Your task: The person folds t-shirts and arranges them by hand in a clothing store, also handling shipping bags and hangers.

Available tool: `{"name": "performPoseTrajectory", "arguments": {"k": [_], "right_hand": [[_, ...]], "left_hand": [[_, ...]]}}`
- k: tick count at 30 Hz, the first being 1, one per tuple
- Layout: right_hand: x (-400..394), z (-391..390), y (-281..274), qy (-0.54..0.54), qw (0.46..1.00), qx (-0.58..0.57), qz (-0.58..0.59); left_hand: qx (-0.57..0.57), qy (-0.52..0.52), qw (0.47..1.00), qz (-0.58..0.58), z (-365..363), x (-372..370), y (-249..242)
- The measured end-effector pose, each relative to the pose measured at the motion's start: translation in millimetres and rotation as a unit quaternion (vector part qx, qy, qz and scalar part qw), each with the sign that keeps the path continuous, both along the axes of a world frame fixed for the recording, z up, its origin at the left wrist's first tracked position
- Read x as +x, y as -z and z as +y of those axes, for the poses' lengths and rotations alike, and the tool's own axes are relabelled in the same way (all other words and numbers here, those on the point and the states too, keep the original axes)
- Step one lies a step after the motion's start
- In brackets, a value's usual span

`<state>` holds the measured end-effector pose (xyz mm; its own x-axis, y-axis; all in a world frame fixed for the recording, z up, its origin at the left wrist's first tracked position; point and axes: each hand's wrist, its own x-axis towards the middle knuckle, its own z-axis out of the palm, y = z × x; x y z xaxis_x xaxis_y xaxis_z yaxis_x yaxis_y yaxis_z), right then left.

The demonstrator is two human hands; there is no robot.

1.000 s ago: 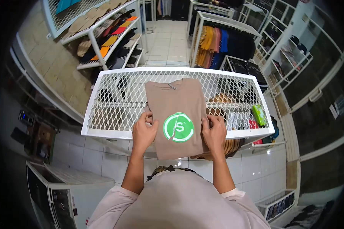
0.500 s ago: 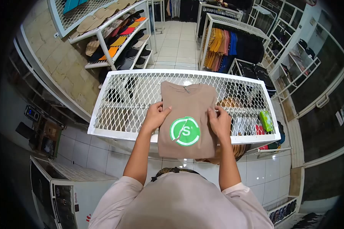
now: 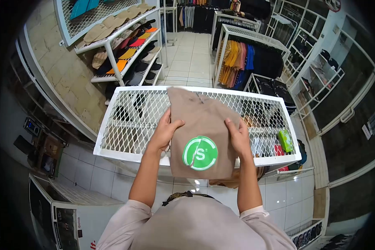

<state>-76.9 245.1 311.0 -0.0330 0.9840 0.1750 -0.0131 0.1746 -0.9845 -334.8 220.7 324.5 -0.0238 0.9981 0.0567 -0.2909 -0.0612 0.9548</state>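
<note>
A folded brown shirt (image 3: 204, 121) with a round green and white print is held over the white mesh table (image 3: 127, 143). My left hand (image 3: 164, 132) grips its left edge, thumb on top and fingers underneath. On the right edge, my right hand (image 3: 239, 136) holds the cloth the same way, thumb on the front. The shirt's upper corners bend, and its lower edge hangs past the near rim of the table. The fingers under the cloth are partly hidden.
A green packet (image 3: 285, 141) lies at the table's right end. Shelves of caps (image 3: 127, 54) stand at the back left. A rack of coloured shirts (image 3: 237, 60) is behind the table. A white cabinet (image 3: 100, 221) stands at the lower left.
Both hands have closed further round the shirt's sides. The shirt has lifted, and its top part now curves and droops at the right corner. The view has shifted slightly.
</note>
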Motion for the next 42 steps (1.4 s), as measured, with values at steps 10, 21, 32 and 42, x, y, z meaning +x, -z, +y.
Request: {"name": "performPoseTrajectory", "arguments": {"k": [10, 21, 32, 42], "right_hand": [[-9, 146, -35, 0.01, 0.999, 0.033, 0.008], [34, -16, 9, -0.023, 0.948, -0.154, -0.277], [24, 3, -47, -0.13, 0.99, 0.02, -0.049], [4, 33, 26, 0.162, 0.95, -0.015, -0.267]], "left_hand": [[0.12, 0.009, 0.99, 0.069, 125, -29, -39], [-0.104, -0.004, 0.883, 0.458, -51, -26, 26], [0.13, -0.045, 0.969, 0.207, -18, -28, -33], [0.021, -0.189, 0.919, 0.346, 21, -30, 58]]}}
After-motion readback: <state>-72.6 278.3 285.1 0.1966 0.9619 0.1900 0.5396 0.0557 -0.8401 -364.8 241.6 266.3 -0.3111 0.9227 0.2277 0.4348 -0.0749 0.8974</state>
